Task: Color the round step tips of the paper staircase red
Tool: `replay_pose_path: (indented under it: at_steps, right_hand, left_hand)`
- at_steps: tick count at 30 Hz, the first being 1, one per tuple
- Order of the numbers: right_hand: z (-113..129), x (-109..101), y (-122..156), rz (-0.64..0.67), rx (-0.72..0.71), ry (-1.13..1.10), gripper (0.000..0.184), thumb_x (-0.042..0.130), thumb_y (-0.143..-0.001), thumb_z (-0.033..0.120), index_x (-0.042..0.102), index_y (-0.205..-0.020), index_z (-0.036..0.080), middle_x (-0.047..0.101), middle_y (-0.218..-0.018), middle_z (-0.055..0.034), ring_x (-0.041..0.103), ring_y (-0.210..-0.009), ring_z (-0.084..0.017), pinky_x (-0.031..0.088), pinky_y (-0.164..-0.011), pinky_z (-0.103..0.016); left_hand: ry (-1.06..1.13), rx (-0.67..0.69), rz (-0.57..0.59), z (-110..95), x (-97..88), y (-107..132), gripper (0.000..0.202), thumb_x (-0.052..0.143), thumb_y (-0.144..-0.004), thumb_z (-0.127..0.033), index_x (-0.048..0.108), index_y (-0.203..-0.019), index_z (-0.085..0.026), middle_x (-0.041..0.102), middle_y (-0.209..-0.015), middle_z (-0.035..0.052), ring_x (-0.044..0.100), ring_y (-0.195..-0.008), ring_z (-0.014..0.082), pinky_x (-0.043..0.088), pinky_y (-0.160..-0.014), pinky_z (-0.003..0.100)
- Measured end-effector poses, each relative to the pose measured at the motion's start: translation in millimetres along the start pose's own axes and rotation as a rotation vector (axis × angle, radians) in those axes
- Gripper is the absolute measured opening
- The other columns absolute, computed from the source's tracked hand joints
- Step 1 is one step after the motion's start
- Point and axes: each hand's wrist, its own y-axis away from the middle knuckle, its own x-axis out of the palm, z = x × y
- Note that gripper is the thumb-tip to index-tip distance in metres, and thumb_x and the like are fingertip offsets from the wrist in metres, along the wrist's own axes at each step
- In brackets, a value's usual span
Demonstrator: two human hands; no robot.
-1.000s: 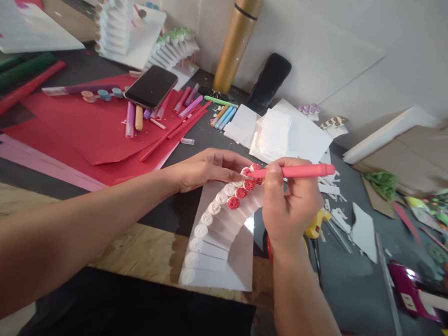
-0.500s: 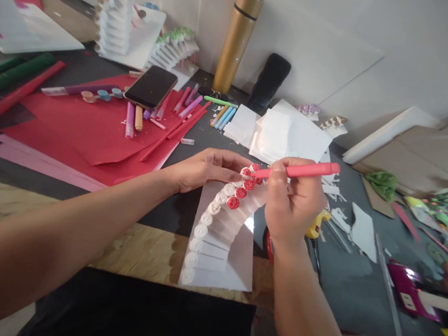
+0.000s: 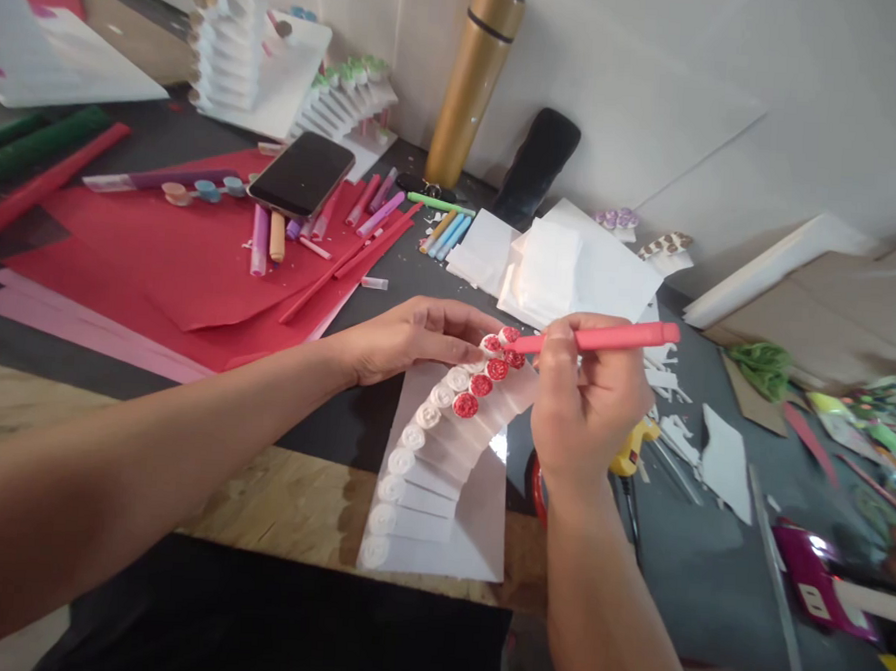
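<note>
A curved white craft model [image 3: 432, 475] with a row of round rosettes along its edge stands on a white board [image 3: 478, 547]. Several rosettes [image 3: 465, 405] near its far end are red; the others down the curve are white. My left hand [image 3: 429, 340] grips that far end, thumb and fingers closed around it. In my right hand [image 3: 591, 403] is a red marker pen [image 3: 620, 337], held in a writing grip with its tip at a rosette near my left fingertips. My fingers partly hide the model's far end.
Red paper sheets [image 3: 145, 240], loose marker pens and a phone [image 3: 302, 175] lie at the left. Behind stand a gold flask [image 3: 472, 86] and a black case [image 3: 538, 160]. White sheets [image 3: 549, 266] lie beyond my hands; a yellow glue gun [image 3: 635, 445] is beside my right wrist.
The red marker's tip has shifted very slightly at the rosettes. Both hands otherwise keep their place and grip.
</note>
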Motion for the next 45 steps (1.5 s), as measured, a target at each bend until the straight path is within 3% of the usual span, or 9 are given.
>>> replay_pose_path:
  at_steps: [8,16,45]
  right_hand:
    - [-2.6,1.1,-0.1,0.005,-0.004,-0.028,0.010,0.054,-0.092,0.027,0.061,-0.092,0.020,0.062,-0.072,0.0032,0.058,-0.062,-0.008,0.048,-0.063,-0.025]
    - [-2.1,1.3,-0.5,0.018,-0.005,0.004,0.013,0.053,-0.094,0.030,0.061,-0.092,0.020,0.065,-0.073,0.0022,0.060,-0.063,-0.009,0.049,-0.062,-0.026]
    - [2.5,3.1,-1.2,0.025,-0.018,-0.034,0.008,0.055,-0.093,0.026,0.060,-0.093,0.020,0.065,-0.076,0.0030,0.061,-0.064,-0.008,0.050,-0.064,-0.024]
  left_hand:
    - [0.000,0.011,0.021,-0.2,-0.5,0.4,0.038,0.074,-0.076,-0.015,0.074,-0.114,-0.016,0.075,-0.110,0.0089,0.068,-0.097,0.0167,0.050,-0.093,0.031]
    - [0.002,0.007,0.006,1.3,-1.2,-0.4,0.040,0.076,-0.074,-0.016,0.073,-0.114,-0.015,0.075,-0.110,0.0104,0.069,-0.099,0.0193,0.050,-0.096,0.035]
    - [0.008,0.019,0.028,1.8,-1.1,-0.9,0.036,0.071,-0.078,-0.011,0.073,-0.113,-0.015,0.075,-0.109,0.0087,0.069,-0.098,0.0166,0.050,-0.092,0.029]
